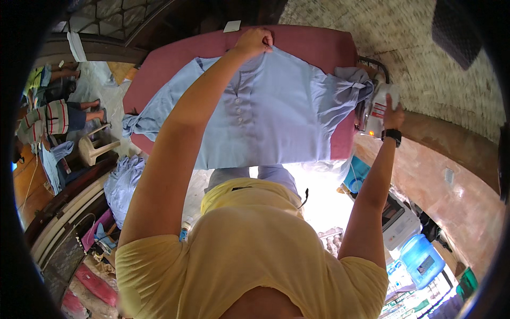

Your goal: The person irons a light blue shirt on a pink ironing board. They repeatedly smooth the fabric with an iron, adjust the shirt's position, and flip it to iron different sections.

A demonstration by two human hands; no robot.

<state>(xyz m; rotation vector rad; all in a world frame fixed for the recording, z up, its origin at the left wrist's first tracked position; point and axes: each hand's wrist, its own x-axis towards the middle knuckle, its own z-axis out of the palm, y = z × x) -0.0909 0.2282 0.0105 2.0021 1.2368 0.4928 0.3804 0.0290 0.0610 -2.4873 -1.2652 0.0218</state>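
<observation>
A light blue short-sleeved shirt (284, 111) lies spread over a maroon padded ironing board (313, 40), its button front facing up. My left hand (256, 42) reaches to the board's far side, fingers closed on the shirt's collar edge. Off the board's right end, my right hand (393, 114) is wrapped round a whitish clothes iron (376, 114) with a red label and a lit orange light. Part of the iron is hidden by my fingers. One shirt sleeve (350, 87) hangs bunched near the iron; the other droops over the left end.
A wall stands close on the right, with a blue water jug (421, 260) below it. Crumpled blue clothes (125, 183) lie at the left, beside a wooden stool (95, 146). Another person (53, 117) is farther left. A small white card (231, 26) rests at the board's far edge.
</observation>
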